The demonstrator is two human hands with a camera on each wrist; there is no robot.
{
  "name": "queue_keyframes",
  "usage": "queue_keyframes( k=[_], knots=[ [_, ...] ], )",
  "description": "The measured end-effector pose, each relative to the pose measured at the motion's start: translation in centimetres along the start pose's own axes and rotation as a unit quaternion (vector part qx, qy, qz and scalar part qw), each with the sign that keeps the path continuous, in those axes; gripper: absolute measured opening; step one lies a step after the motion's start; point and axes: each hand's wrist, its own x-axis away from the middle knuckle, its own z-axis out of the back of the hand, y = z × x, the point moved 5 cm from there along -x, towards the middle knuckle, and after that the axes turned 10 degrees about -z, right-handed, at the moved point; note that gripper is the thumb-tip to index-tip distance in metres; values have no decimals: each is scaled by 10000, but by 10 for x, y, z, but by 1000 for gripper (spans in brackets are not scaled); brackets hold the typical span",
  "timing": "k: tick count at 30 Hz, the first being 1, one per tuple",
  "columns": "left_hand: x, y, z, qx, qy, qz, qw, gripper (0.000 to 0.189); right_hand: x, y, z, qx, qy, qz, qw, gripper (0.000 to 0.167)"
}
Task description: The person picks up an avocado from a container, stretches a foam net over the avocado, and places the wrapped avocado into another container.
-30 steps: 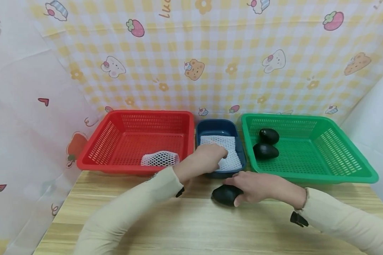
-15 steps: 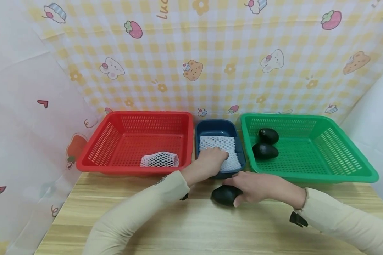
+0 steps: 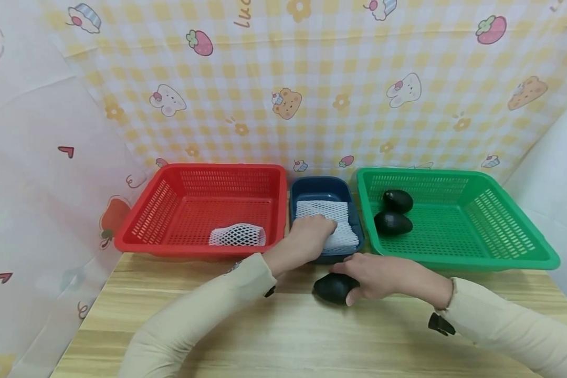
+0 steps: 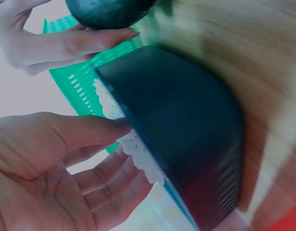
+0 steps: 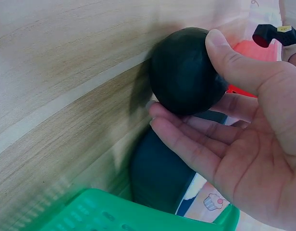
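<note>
We see the right hand [image 3: 378,275], fingers and thumb curled round an avocado [image 3: 333,290] at the wooden tabletop [image 3: 312,341]; the left hand [image 3: 309,237] pinches white foam netting [image 3: 344,239] in the navy bin [image 3: 321,181]. We judge one fruit already netted: a mesh bundle [image 3: 238,235], dark within, in the red basket [image 3: 212,207]. Two bare avocados [image 3: 393,224] in the green basket [image 3: 463,231] seem left. The bundle's near side and some left fingertips are hidden.

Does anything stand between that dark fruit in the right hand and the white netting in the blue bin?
Yes, the near wall of the blue bin. The dark fruit, held by the right hand, is outside it; the white netting lies inside.
</note>
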Motion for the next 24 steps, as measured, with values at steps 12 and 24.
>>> queue_keyframes(
  k=[12, 24],
  knots=[
    [35, 9, 41, 38, 571, -323, 9978, 53, 1, -1, 0, -26, -14, -12, 10000, 61],
    [78, 10, 79, 167, 1175, -922, 9886, 41, 0, 0, 1, -163, -26, -42, 9999, 59]
  ],
)
